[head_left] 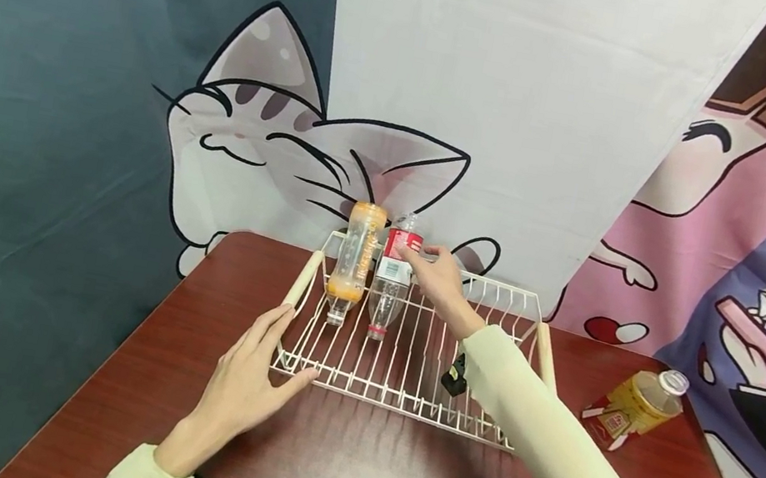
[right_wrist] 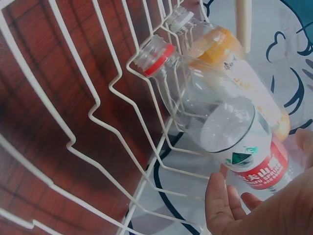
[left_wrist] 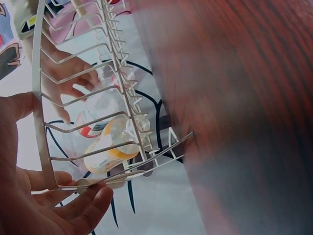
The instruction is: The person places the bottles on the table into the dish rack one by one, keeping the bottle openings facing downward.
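A white wire rack [head_left: 466, 426] with wooden side handles stands on the table. My left hand [head_left: 244, 385] rests at its front left corner, fingers along the left handle and thumb by the front rail. Two empty plastic bottles lean neck-down in the rack. The orange-and-clear bottle [head_left: 353, 255] is on the left; beside it is the clear bottle with a red-and-white label [head_left: 393, 270]. My right hand [head_left: 441, 278] is at that label, thumb and fingers spread. In the right wrist view, the red ring [right_wrist: 159, 61] below its open mouth shows between the wires.
A bottle with a yellow and red label [head_left: 632, 408] stands tilted-looking on the table [head_left: 352, 471], right of the rack. Behind the table hangs a cloth backdrop [head_left: 530, 86] printed with cartoon figures. The rack's right handle [head_left: 546, 355] lies just beyond my right forearm.
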Demonstrator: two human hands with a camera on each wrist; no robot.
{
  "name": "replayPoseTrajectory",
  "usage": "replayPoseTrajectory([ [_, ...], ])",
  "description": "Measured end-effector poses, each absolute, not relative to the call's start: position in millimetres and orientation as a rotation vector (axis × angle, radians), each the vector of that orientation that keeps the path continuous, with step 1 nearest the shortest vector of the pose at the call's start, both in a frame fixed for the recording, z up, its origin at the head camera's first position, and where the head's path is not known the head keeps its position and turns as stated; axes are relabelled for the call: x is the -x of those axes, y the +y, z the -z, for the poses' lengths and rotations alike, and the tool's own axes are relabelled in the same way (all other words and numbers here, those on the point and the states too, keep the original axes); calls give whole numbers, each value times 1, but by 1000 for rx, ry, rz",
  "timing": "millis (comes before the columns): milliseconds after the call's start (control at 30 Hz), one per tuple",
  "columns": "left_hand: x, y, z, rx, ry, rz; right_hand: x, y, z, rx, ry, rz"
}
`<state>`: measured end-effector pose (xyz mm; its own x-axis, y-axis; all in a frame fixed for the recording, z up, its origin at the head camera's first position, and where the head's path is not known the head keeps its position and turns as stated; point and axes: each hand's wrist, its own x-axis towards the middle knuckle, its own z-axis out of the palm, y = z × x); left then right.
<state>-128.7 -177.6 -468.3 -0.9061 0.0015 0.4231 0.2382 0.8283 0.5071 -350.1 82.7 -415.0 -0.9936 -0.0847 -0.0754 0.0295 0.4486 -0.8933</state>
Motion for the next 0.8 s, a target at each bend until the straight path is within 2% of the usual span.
replayPoseTrajectory([
  [33, 129, -178, 468, 177, -2601, 796, 335, 80, 399, 34, 2592, 1577],
  [467, 130, -180, 469, 162, -2601, 819, 302, 94, 382, 130, 2611, 1611],
  [800, 130, -177, 470, 170, -2591, 830, 274, 124, 371, 198, 2557, 1746],
])
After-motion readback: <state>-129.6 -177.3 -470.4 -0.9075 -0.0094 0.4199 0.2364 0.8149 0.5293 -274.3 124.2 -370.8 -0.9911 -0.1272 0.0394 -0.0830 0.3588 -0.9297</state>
